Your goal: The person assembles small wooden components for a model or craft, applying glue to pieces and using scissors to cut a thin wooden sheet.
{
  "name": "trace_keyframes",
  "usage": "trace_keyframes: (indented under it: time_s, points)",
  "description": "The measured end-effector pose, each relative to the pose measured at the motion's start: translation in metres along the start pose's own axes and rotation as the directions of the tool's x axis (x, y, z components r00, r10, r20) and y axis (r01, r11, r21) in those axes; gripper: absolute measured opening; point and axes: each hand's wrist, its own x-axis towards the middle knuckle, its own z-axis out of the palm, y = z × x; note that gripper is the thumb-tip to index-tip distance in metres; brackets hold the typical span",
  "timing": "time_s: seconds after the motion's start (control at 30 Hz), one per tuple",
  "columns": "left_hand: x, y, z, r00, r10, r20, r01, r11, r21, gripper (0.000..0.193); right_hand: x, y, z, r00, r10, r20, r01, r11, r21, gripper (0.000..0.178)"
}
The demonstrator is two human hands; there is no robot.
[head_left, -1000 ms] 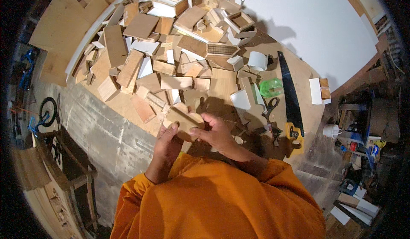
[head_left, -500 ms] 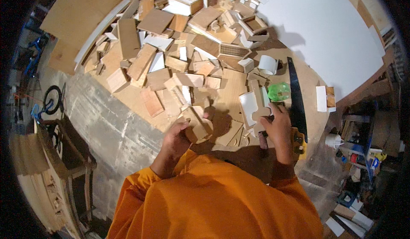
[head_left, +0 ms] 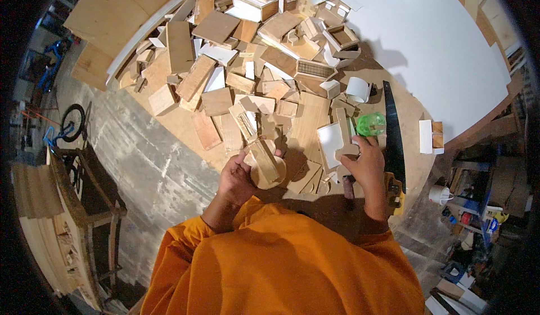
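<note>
My left hand (head_left: 236,181) is closed on a rounded wooden piece (head_left: 265,170) with a straight wooden strip across it, held above the near side of the board. To the right, the fingers of my right hand (head_left: 367,166) pinch the rounded end of a flat wooden paddle-shaped piece (head_left: 343,135), whose narrow part points away from me. Beneath that piece lies a white panel (head_left: 331,140). A clear green plastic container (head_left: 370,124) stands just beyond my right fingertips. Under my right wrist is a short dark brown object (head_left: 349,188) I cannot identify.
A large heap of wood offcuts (head_left: 216,101) and small boxes covers the work board. A handsaw (head_left: 395,129) with a yellow handle (head_left: 395,191) lies to the right, near a white cup-like cylinder (head_left: 358,90). Beyond is a white sheet (head_left: 427,39). A wooden frame (head_left: 90,219) stands lower left.
The whole view has shifted slightly to the right. The paddle-shaped piece in my right hand points more directly away from me. Both hands keep their grip.
</note>
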Motion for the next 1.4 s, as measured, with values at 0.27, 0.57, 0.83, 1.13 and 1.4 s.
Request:
trace_keyframes:
  time_s: [0.27,0.57,0.83,1.13,1.4]
  points:
    - [0.004,-0.005,-0.007,0.996,-0.052,0.07,0.048,0.997,0.058,0.054,0.007,0.002,-0.001,0.978,0.034,0.206,-0.104,0.934,0.341,0.021]
    - [-0.001,-0.006,-0.003,0.982,-0.159,-0.106,0.172,0.977,0.126,0.052,0.024,-0.058,-0.001,0.906,-0.205,0.372,-0.189,0.589,0.786,0.013]
    - [-0.007,-0.009,-0.014,0.975,-0.114,-0.19,0.148,0.974,0.174,0.038,0.029,-0.108,0.023,0.859,-0.294,0.418,-0.164,0.617,0.77,0.014]
    - [-0.009,-0.007,-0.011,0.973,-0.152,-0.174,0.182,0.969,0.168,0.058,0.028,-0.117,0.04,0.884,-0.392,0.256,0.066,0.645,0.761,0.009]
    - [-0.008,-0.006,0.002,0.988,-0.055,-0.141,0.089,0.963,0.253,0.049,0.023,-0.124,0.036,0.903,-0.375,0.21,0.085,0.634,0.769,0.009]
